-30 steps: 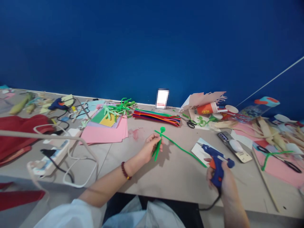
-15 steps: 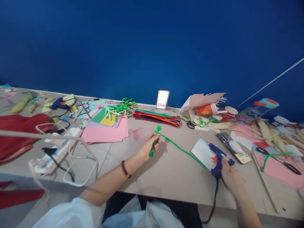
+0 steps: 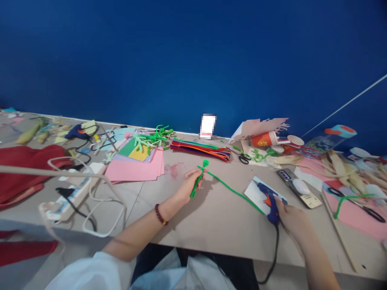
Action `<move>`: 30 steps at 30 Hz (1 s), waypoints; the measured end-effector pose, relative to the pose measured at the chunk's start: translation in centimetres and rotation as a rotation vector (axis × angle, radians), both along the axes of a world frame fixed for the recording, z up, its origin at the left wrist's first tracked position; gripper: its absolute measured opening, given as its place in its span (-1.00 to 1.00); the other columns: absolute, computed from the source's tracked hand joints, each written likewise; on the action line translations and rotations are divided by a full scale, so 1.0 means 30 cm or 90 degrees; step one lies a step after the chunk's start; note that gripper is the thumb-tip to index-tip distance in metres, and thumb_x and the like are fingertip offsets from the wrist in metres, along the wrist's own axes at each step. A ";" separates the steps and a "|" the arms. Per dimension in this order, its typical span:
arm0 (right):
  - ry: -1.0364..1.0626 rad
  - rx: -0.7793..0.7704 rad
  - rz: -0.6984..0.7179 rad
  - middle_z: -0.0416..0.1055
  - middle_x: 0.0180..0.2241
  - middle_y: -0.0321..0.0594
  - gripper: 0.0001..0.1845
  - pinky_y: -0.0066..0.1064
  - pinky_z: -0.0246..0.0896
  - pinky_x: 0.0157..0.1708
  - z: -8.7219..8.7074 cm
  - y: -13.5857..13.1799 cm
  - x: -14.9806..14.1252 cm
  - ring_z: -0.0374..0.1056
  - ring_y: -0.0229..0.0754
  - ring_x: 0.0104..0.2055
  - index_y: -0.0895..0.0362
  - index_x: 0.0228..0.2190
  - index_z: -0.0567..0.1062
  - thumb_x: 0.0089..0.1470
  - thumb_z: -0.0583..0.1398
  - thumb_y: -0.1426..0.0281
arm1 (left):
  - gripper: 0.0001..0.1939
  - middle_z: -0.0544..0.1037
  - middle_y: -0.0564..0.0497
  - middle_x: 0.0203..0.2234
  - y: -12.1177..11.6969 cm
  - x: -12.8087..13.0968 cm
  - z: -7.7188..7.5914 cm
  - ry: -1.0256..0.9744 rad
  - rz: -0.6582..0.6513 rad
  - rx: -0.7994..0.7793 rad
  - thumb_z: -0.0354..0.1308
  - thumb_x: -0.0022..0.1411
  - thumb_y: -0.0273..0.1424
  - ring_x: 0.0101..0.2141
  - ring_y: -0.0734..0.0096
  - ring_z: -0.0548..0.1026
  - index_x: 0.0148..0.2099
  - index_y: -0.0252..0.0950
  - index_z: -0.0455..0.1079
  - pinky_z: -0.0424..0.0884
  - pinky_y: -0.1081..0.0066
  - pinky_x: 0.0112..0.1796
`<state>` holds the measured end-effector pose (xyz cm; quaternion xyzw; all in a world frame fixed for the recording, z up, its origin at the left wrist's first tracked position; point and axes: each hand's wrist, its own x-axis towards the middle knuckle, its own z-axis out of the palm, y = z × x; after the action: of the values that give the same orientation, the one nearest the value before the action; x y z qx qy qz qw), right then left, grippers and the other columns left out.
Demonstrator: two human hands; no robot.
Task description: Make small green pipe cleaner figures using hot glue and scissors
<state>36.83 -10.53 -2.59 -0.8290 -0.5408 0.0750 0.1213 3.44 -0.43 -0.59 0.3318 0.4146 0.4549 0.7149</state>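
Inspecting work area, glue gun as ref. point: R hand closed on grip of blue hot glue gun, fingers curled round it, tips hidden, so cannot tell if one is on the trigger. Nozzle end lies over white photo card. Well left of gun, L hand pinches green pipe cleaner btwn thumb and curled fingers; coiled end stands above the hand, long tail runs right and ends just beside gun. Phone sits just right of gun; pink paper stack far left of it.

Risks: tail touching hot nozzle could scorch or fuzz-melt the stem. Glue dripping from nozzle could foul card. Black cord hangs from gun over table edge — a snag or tug could drag gun out of R hand.
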 end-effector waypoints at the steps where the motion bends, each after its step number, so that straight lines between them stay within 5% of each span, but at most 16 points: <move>1: -0.015 -0.034 -0.016 0.37 -0.74 -0.07 -0.46 -0.31 0.13 -0.60 0.021 -0.002 -0.007 0.32 -0.04 -0.67 0.09 -0.68 0.49 0.03 -0.03 0.04 | -0.70 0.35 0.08 -0.59 0.002 -0.001 -0.002 0.005 0.000 0.006 0.19 -0.04 -0.25 -0.68 0.69 0.15 -0.29 -0.36 0.48 0.03 0.61 -0.69; 6: -0.050 0.003 -0.046 0.43 -0.63 -0.10 -0.54 -0.33 0.14 -0.54 0.111 0.033 -0.118 0.39 -0.03 -0.52 0.06 -0.58 0.45 0.08 -0.05 0.07 | -0.71 0.29 0.11 -0.63 0.014 -0.006 -0.019 0.054 0.005 0.045 0.19 -0.01 -0.23 -0.67 0.68 0.15 -0.31 -0.35 0.49 0.05 0.62 -0.67; 13: 0.047 0.004 0.335 0.45 -0.22 -0.07 -0.74 -0.38 0.19 -0.21 0.111 0.189 -0.445 0.38 -0.11 -0.20 0.16 -0.23 0.43 0.12 0.03 0.35 | -0.69 0.30 0.11 -0.64 0.022 -0.009 -0.031 0.061 0.010 0.063 0.20 -0.03 -0.20 -0.67 0.67 0.16 -0.32 -0.35 0.48 0.04 0.60 -0.67; 16: -0.003 -0.002 0.407 0.41 -0.17 -0.05 -0.71 -0.37 0.17 -0.17 0.092 0.245 -0.533 0.34 -0.10 -0.12 0.17 -0.11 0.38 0.13 0.04 0.42 | -0.64 0.32 0.11 -0.61 0.023 -0.005 -0.033 0.066 0.018 0.059 0.23 -0.06 -0.18 -0.65 0.66 0.20 -0.26 -0.34 0.49 0.07 0.60 -0.65; 24: -0.072 0.053 0.463 0.41 -0.31 -0.06 -0.80 -0.35 0.18 -0.25 -0.018 0.350 -0.491 0.32 -0.07 -0.18 0.15 -0.33 0.45 0.13 0.03 0.43 | -0.61 0.33 0.10 -0.62 0.029 -0.003 -0.044 0.069 0.024 0.054 0.26 -0.10 -0.16 -0.65 0.68 0.20 -0.29 -0.37 0.48 0.05 0.61 -0.66; 30: 0.305 0.114 0.294 0.35 -0.54 -0.29 -0.93 -0.44 0.19 -0.49 0.013 0.359 -0.445 0.32 -0.22 -0.50 0.12 -0.44 0.35 -0.02 0.07 0.44 | -0.63 0.40 0.08 -0.57 0.027 -0.009 -0.054 0.049 0.049 0.048 0.27 -0.07 -0.18 -0.64 0.67 0.26 -0.26 -0.34 0.48 0.12 0.61 -0.64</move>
<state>23.49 0.26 -2.20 -0.6298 -0.6745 0.2454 0.2970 3.17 0.39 -2.20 0.3596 0.4364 0.4842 0.6676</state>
